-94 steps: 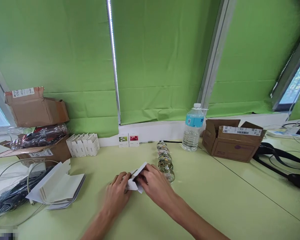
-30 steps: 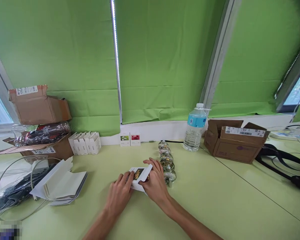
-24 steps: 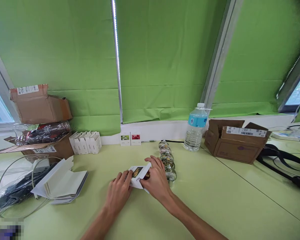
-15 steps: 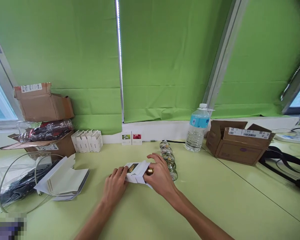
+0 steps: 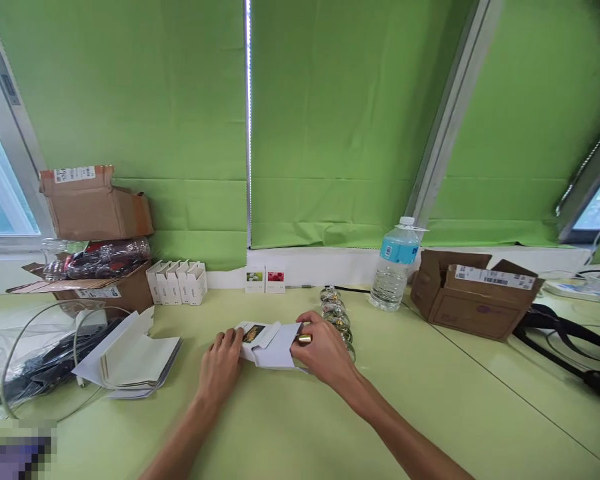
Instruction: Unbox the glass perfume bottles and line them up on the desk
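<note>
Low over the table, a small white carton (image 5: 249, 353) with a dark picture on top lies on its side. My left hand (image 5: 221, 363) is closed on its left end, fingers over the top edge. A plain white card sleeve (image 5: 279, 348) sticks out of the carton's right end. At the sleeve's far end my right hand (image 5: 325, 350) pinches a shiny gold-coloured cap (image 5: 304, 339) between thumb and fingers; what the cap belongs to is hidden. Just behind my right hand stands a row of small round glass bottles (image 5: 336, 313), partly covered by it.
Several white cartons (image 5: 177, 283) and two picture cartons (image 5: 265, 280) stand along the wall. Folded white card (image 5: 140, 360) and bagged cables (image 5: 45, 367) lie left. Cardboard boxes (image 5: 93, 210) are stacked behind them. A water bottle (image 5: 393, 267) and open cardboard box (image 5: 475, 300) stand right.
The white sleeve has come further out of the carton's right end, and the gold-coloured cap now shows in my right hand. My hands have moved apart; the view has turned slightly left.
</note>
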Available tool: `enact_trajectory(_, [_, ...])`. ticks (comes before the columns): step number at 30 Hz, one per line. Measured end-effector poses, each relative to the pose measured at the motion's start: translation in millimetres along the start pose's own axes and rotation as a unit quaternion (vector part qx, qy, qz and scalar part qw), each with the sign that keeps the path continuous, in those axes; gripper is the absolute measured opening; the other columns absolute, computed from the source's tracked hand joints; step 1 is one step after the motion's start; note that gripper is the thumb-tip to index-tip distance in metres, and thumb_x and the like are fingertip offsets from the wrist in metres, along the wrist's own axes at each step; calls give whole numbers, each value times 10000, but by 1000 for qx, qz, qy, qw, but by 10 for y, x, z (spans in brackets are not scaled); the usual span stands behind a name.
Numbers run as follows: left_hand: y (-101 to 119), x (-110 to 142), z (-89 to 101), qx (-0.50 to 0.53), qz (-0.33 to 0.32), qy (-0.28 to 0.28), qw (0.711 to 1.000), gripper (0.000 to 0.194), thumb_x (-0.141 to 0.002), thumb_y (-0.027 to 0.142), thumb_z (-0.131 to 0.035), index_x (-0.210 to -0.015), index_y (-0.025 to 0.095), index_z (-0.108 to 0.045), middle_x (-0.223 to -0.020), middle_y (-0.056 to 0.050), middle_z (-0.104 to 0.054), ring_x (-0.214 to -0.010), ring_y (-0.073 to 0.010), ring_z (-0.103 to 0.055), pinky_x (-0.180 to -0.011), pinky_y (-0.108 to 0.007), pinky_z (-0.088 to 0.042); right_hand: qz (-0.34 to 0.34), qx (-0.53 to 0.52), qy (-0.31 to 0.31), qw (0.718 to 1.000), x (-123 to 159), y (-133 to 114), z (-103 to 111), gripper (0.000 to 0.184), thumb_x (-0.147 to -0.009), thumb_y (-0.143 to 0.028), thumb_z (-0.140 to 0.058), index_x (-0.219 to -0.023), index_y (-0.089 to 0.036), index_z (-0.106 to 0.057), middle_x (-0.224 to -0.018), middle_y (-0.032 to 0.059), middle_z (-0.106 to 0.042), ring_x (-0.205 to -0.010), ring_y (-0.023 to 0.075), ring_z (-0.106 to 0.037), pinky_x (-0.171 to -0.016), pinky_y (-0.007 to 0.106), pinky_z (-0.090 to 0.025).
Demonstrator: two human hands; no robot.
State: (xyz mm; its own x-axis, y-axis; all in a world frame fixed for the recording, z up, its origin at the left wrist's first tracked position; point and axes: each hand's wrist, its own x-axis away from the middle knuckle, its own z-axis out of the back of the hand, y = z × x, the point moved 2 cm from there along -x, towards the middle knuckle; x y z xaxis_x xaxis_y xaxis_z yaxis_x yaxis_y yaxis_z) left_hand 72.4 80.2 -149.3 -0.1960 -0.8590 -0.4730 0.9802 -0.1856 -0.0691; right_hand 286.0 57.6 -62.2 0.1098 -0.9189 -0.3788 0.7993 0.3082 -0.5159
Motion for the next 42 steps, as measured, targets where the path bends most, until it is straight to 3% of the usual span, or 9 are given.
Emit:
enact_trajectory(5, [-72, -4, -28, -44, 17, 11, 999, 503, -772, 9, -467, -1244, 178, -505, -1215, -102, -559, -1053, -241, -530, -818, -349, -486, 14, 123, -25, 992, -125, -22, -27, 96, -663, -208, -635, -680, -140, -701, -998, 103, -657, -922, 218, -597, -764, 266, -419])
enact_trajectory(10, [-180, 10, -113, -37, 65, 25, 997, 529, -788, -3, -401, -1306, 87, -460, -1313, -186, -508, -1185, -322, -472, -914, -452, -446, 17, 207, -50, 977, -200, -75, -11, 295, -628, -169, -638, -902, -75, -694, -951, 137, -674, -936, 237, -596, -798, 269, -413])
enact_trajectory(14, [-167, -13, -7, 87, 44, 79, 992, 545, -782, -1, -414, -1320, 80, -439, -1401, -172, -445, -1358, -320, -303, -1082, -469, -312, 15, 229, -64, 971, -189, -107, -33, 312, -619, -142, -642, -915, -58, -692, -952, 164, -680, -960, 270, -593, -814, 295, -403])
enact_trajectory(17, [-5, -25, 243, 250, 3, 97, 963, 374, -924, 217, -398, -1284, 145, -472, -1338, -131, -516, -1306, -262, -396, -1074, -424, -338, 18, 243, -77, 967, -157, -146, -60, 261, -637, -76, -600, -879, -60, -697, -954, 181, -681, -965, 275, -596, -821, 306, -393])
enact_trajectory(20, [230, 9, 466, 409, -25, -13, 912, 424, -941, 401, -398, -1325, 225, -440, -1317, -104, -543, -1196, -239, -513, -939, -362, -450, 24, 246, -89, 965, -130, -198, -71, 241, -664, -156, -632, -877, -67, -700, -963, 183, -681, -967, 280, -595, -823, 308, -395])
enact_trajectory(24, [389, 73, 589, 497, -24, -155, 853, 668, -775, 533, -631, -1334, 220, -441, -1202, -102, -618, -1081, -263, -575, -889, -345, -453, 20, 252, -96, 963, -112, -242, -58, 275, -673, -233, -649, -887, -70, -704, -981, 184, -681, -977, 280, -592, -822, 305, -401])
enact_trajectory(31, [251, 34, 566, 561, -25, -231, 794, 514, -615, 431, -794, -1027, 178, -618, -999, -46, -661, -947, -221, -581, -832, -295, -432, -2, 266, -114, 957, -64, -256, 29, 284, -671, -247, -678, -898, -80, -711, -983, 180, -686, -952, 263, -614, -787, 288, -416])
enact_trajectory(39, [-19, 35, 814, 668, -16, -376, 642, 319, -625, 318, -802, -796, 171, -576, -777, 18, -652, -742, -148, -593, -628, -211, -401, -48, 285, -138, 947, -129, -172, 123, 175, -654, -205, -679, -786, -97, -713, -845, 157, -695, -770, 246, -654, -583, 258, -393])
enact_trajectory(42, [-278, -17, 949, 679, 39, -336, 652, 341, -692, 379, -759, -919, 170, -616, -870, -32, -693, -773, -175, -630, -634, -222, -426, -68, 285, -153, 944, -135, -136, 161, 161, -655, -199, -680, -780, -104, -714, -821, 154, -698, -732, 235, -655, -549, 250, -372])
